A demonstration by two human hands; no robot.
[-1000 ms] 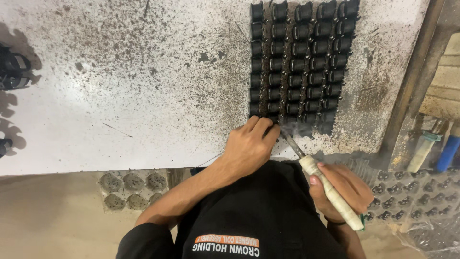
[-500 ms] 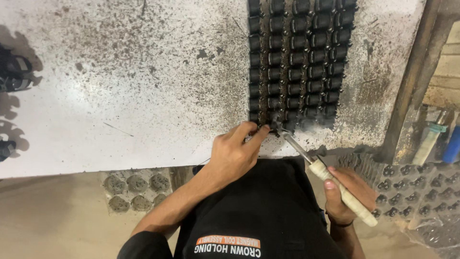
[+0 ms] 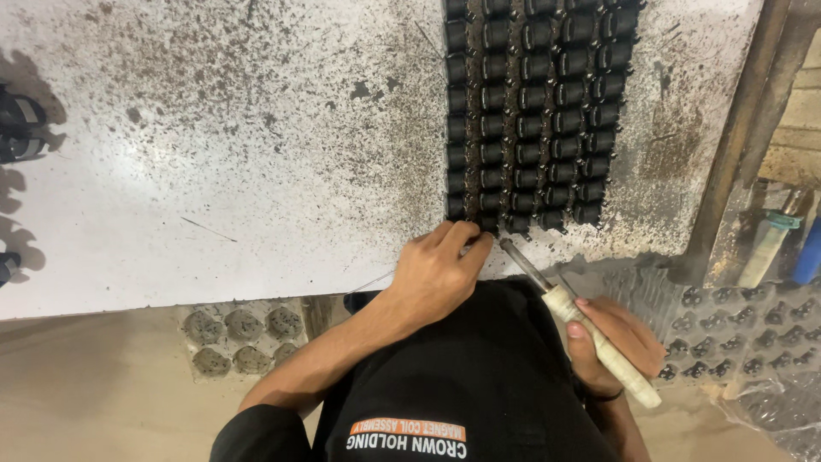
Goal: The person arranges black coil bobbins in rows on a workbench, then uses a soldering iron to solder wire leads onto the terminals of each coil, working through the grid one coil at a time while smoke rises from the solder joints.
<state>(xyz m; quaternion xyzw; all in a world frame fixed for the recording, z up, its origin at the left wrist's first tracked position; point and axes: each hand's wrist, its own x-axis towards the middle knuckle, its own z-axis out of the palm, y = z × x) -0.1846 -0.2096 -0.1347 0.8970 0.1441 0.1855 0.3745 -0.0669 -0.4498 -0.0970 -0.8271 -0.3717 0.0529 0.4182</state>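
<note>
The left hand [image 3: 438, 272] rests at the near edge of a white, rust-speckled worktable [image 3: 214, 171], its fingers curled together and pinched around something small at the bottom of a block of small black cylindrical coil parts [image 3: 534, 111] — what the fingertips actually hold is hidden beneath them. These parts stand in five tidy columns that run up out of the top of the view, and the hand touches the lowest part of the second column from the left. The right hand [image 3: 611, 342] is closed in a firm grip around the pale cream handle of a slender metal-shafted hand tool [image 3: 590, 329]; the tool slants up and to the left, and its dark tip lies just beside the left fingertips, close under the bottom row of parts. Below the table edge, on the left, sits a grey moulded tray with round pockets [image 3: 244, 338], and on the right — near the tool hand — a clear plastic tray of small dark parts [image 3: 744, 342]. A rusty metal bar [image 3: 735, 145] runs along the table's right side.
</note>
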